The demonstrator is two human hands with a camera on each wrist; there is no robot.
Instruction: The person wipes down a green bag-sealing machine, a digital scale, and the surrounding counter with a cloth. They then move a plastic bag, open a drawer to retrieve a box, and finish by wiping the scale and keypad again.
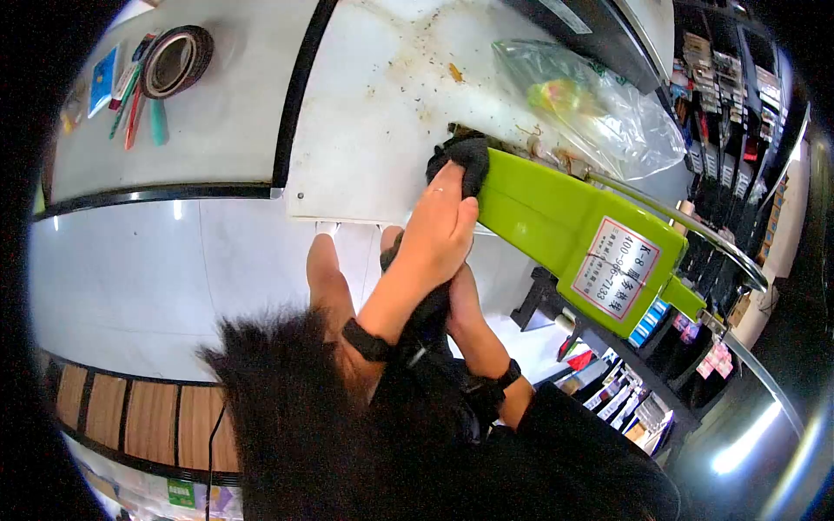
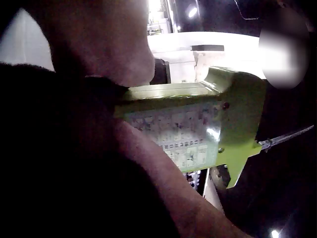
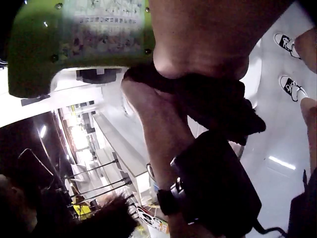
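Under the left hand [image 1: 437, 233] fingers [image 1: 459, 208] (one ringed) lies black cloth [image 1: 471, 156].

Left hand [image 1: 439, 234] holds black cloth [image 1: 469, 161] against green machine [image 1: 556, 226].

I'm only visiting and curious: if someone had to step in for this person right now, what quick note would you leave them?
Left hand: grips a black cloth against the near end of the lime-green plastic machine housing.
Right hand: lower down, beside the cloth's hanging tail; its grip is hidden.
Things: the housing reaches over the white counter; a crinkled clear plastic bag lies behind it.
Done: the cloth is on the housing's end.
Left: apparently the rest of the housing; brown crumbs dot the counter.
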